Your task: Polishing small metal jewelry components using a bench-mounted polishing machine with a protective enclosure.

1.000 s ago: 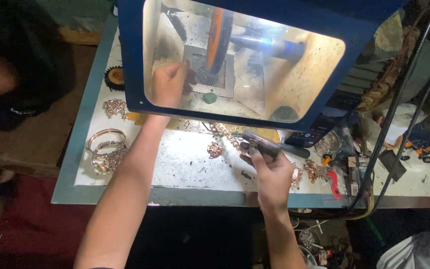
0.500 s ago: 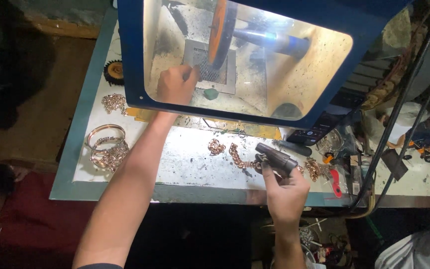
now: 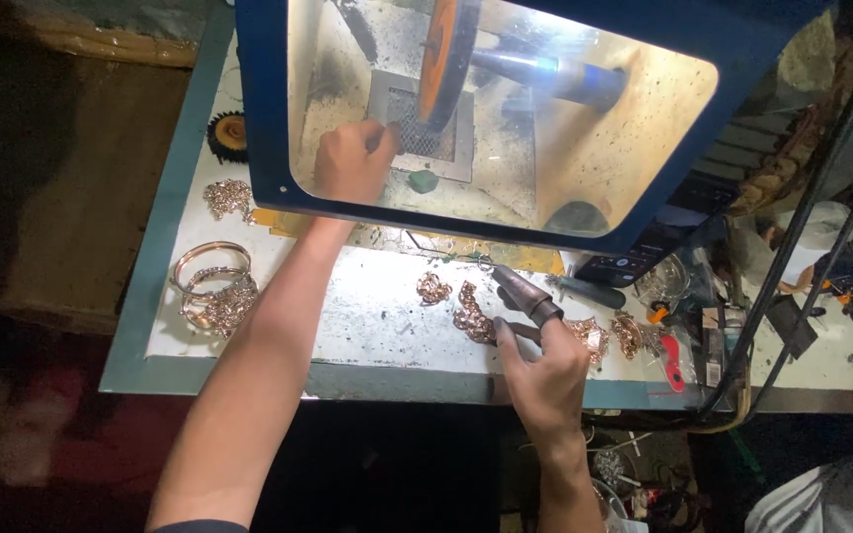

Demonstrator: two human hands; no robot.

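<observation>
My left hand point(image 3: 352, 158) reaches under the blue hood point(image 3: 261, 118) of a polishing machine. Its fingers are curled shut right beside the orange polishing wheel point(image 3: 444, 59), over a metal grate point(image 3: 425, 138); whatever it may pinch is hidden. My right hand point(image 3: 542, 365) rests at the table's front edge. Dark guards cover its thumb and forefinger, which are spread and point at a cluster of golden ornaments point(image 3: 473, 318). A smaller golden ornament point(image 3: 433, 288) lies just left of the cluster.
Golden bangles point(image 3: 211, 284) and another ornament point(image 3: 227, 197) lie at the table's left, near a round bristle wheel point(image 3: 229, 136). A green lump point(image 3: 424, 181) sits under the hood. More ornaments point(image 3: 629, 334), small tools and black cables point(image 3: 792, 257) crowd the right side.
My right hand has shifted a little along the table's front edge beside the ornaments. My left hand has stayed at the wheel under the hood.
</observation>
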